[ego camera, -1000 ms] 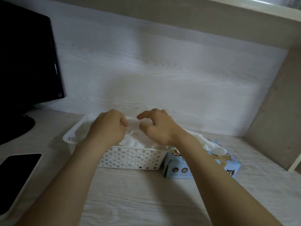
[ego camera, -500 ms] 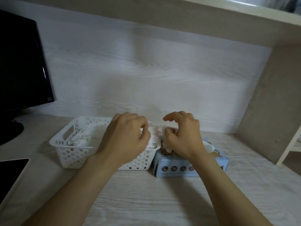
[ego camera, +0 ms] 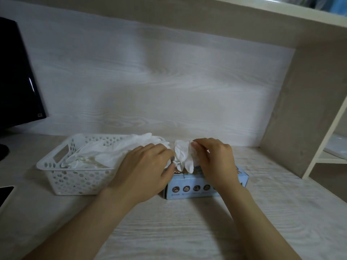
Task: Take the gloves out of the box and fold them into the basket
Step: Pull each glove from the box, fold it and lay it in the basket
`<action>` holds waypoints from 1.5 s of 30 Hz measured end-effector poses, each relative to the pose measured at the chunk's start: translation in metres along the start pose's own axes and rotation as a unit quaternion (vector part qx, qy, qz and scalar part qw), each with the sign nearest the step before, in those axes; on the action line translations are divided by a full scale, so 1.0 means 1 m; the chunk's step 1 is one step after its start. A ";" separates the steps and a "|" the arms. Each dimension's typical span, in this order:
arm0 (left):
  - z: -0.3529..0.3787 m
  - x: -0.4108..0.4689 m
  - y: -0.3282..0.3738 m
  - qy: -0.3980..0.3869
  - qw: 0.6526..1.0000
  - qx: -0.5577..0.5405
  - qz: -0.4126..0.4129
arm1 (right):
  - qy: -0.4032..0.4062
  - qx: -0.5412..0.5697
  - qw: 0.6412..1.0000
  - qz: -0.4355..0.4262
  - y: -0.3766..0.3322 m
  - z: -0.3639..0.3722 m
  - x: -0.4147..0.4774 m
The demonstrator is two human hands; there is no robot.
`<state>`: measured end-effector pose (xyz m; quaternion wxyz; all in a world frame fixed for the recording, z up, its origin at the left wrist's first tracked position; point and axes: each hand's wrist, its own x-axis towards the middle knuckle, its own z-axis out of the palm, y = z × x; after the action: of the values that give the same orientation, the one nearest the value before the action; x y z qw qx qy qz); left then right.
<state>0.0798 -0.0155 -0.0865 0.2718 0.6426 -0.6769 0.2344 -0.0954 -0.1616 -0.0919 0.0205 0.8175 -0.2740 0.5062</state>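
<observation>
Head view shows both hands over the single blue box on the table, with one white glove standing crumpled just above the box's opening. The right hand has its grip pinched on the glove's upper edge between thumb and forefinger. The left hand curls its fingertips in at the glove's lower part and seems to pinch it too, though that contact is partly hidden. I'd judge this to be the take-out step, with the fold not yet made. The next move calls for lifting the glove clear, flattening and doubling it, then carrying it left to the one white basket just beside the box. A heap of gloves lies in the basket, overlapping too much to count. Further left are one dark monitor and one flat dark device.
</observation>
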 end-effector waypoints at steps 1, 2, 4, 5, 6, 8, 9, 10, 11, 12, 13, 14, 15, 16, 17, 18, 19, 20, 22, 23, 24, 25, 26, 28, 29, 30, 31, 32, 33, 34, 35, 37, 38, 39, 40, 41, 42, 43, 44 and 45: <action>0.000 -0.001 0.000 0.004 1.000 -0.001 -0.008 | 0.003 -0.003 1.000 0.007 0.000 0.002 0.000; 0.000 -0.001 0.000 0.002 1.000 0.000 -0.014 | 0.008 -0.004 1.000 0.017 0.000 0.002 -0.001; 0.001 -0.001 0.001 -0.013 1.000 -0.001 -0.021 | 0.031 0.003 0.999 0.035 -0.001 0.002 -0.001; 0.000 -0.001 0.002 -0.019 1.000 -0.001 -0.022 | 0.050 0.009 0.998 0.044 -0.002 0.001 -0.001; 0.000 -0.001 0.003 -0.024 0.999 -0.001 -0.023 | 0.070 0.014 0.996 0.053 -0.004 0.000 0.000; -0.001 0.001 0.004 -0.026 0.999 0.005 -0.018 | 0.112 0.026 0.991 0.072 -0.007 -0.003 0.001; -0.001 0.001 0.005 -0.023 1.000 0.011 -0.010 | 0.129 0.034 0.988 0.076 -0.009 -0.004 0.002; -0.001 0.002 0.006 -0.017 1.000 0.018 0.001 | 0.141 0.042 0.986 0.077 -0.010 -0.005 0.003; -0.001 0.002 0.007 -0.010 1.000 0.025 0.013 | 0.148 0.048 0.985 0.077 -0.012 -0.006 0.004; -0.001 0.003 0.008 -0.002 0.999 0.028 0.019 | 0.152 0.053 0.984 0.077 -0.014 -0.006 0.004; -0.002 0.004 0.010 0.004 0.999 0.026 0.022 | 0.155 0.060 0.983 0.078 -0.017 -0.007 0.004; -0.002 0.005 0.011 0.008 0.999 0.023 0.023 | 0.161 0.067 0.981 0.079 -0.019 -0.007 0.005; -0.003 0.006 0.013 0.008 0.999 0.022 0.027 | 0.169 0.077 0.979 0.081 -0.022 -0.008 0.005; -0.003 0.006 0.015 0.005 0.999 0.025 0.034 | 0.176 0.087 0.977 0.083 -0.024 -0.009 0.006; -0.003 0.007 0.017 0.000 0.999 0.029 0.042 | 0.180 0.099 0.975 0.086 -0.026 -0.010 0.006; -0.003 0.007 0.019 -0.010 0.998 0.037 0.050 | 0.176 0.113 0.974 0.090 -0.028 -0.011 0.006; -0.004 0.008 0.022 -0.024 0.997 0.048 0.057 | 0.163 0.132 0.973 0.095 -0.029 -0.012 0.006; -0.004 0.009 0.026 -0.041 0.995 0.058 0.062 | 0.145 0.155 0.972 0.103 -0.031 -0.014 0.006; -0.004 0.010 0.031 -0.062 0.992 0.074 0.075 | 0.120 0.200 0.965 0.122 -0.034 -0.016 0.006; -0.003 0.010 0.032 -0.064 0.991 0.079 0.083 | 0.120 0.216 0.960 0.132 -0.036 -0.018 0.006; -0.001 0.009 0.034 -0.064 0.990 0.085 0.090 | 0.126 0.230 0.954 0.141 -0.037 -0.020 0.007; 0.002 0.008 0.034 -0.063 0.989 0.093 0.094 | 0.137 0.244 0.948 0.150 -0.038 -0.022 0.008; 0.005 0.008 0.034 -0.063 0.988 0.102 0.096 | 0.152 0.257 0.941 0.159 -0.039 -0.025 0.009; 0.010 0.007 0.032 -0.075 0.986 0.119 0.095 | 0.194 0.275 0.925 0.174 -0.041 -0.029 0.011; 0.011 0.006 0.032 -0.083 0.984 0.124 0.094 | 0.217 0.280 0.917 0.181 -0.042 -0.031 0.012; 0.010 0.007 0.032 -0.094 0.984 0.125 0.091 | 0.237 0.285 0.910 0.186 -0.042 -0.033 0.013; 0.009 0.007 0.033 -0.102 0.984 0.119 0.086 | 0.251 0.291 0.904 0.190 -0.043 -0.034 0.013; 0.008 0.007 0.034 -0.105 0.985 0.110 0.078 | 0.258 0.298 0.899 0.192 -0.043 -0.035 0.013; 0.006 0.008 0.035 -0.100 0.988 0.097 0.069 | 0.258 0.307 0.895 0.194 -0.044 -0.037 0.014; 0.004 0.009 0.036 -0.082 0.992 0.079 0.058 | 0.249 0.318 0.893 0.198 -0.045 -0.037 0.014; 0.002 0.010 0.037 -0.052 0.996 0.053 0.040 | 0.231 0.335 0.891 0.203 -0.045 -0.038 0.013; -0.005 0.012 0.038 0.022 1.000 -0.004 -0.014 | 0.176 0.380 0.882 0.216 -0.047 -0.038 0.013; -0.008 0.012 0.038 0.063 0.997 -0.024 -0.041 | 0.144 0.402 0.877 0.222 -0.049 -0.038 0.013; -0.009 0.012 0.036 0.098 0.992 -0.041 -0.063 | 0.114 0.424 0.870 0.226 -0.050 -0.039 0.013; -0.010 0.012 0.034 0.118 0.988 -0.060 -0.082 | 0.089 0.444 0.861 0.230 -0.051 -0.039 0.013; -0.011 0.011 0.033 0.126 0.984 -0.084 -0.095 | 0.069 0.462 0.853 0.234 -0.052 -0.039 0.012; -0.011 0.011 0.032 0.125 0.980 -0.114 -0.101 | 0.051 0.478 0.844 0.237 -0.053 -0.038 0.012; -0.012 0.011 0.031 0.126 0.977 -0.141 -0.100 | 0.034 0.488 0.838 0.242 -0.054 -0.038 0.012; -0.012 0.011 0.031 0.132 0.975 -0.154 -0.094 | 0.021 0.495 0.832 0.250 -0.055 -0.038 0.012; -0.013 0.011 0.031 0.141 0.975 -0.150 -0.089 | 0.012 0.500 0.827 0.258 -0.056 -0.038 0.012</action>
<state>0.0499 -0.0130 -0.0686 0.4773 0.6127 -0.5997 0.1930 -0.0961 -0.1073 -0.0500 -0.5185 0.6099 -0.1841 0.5703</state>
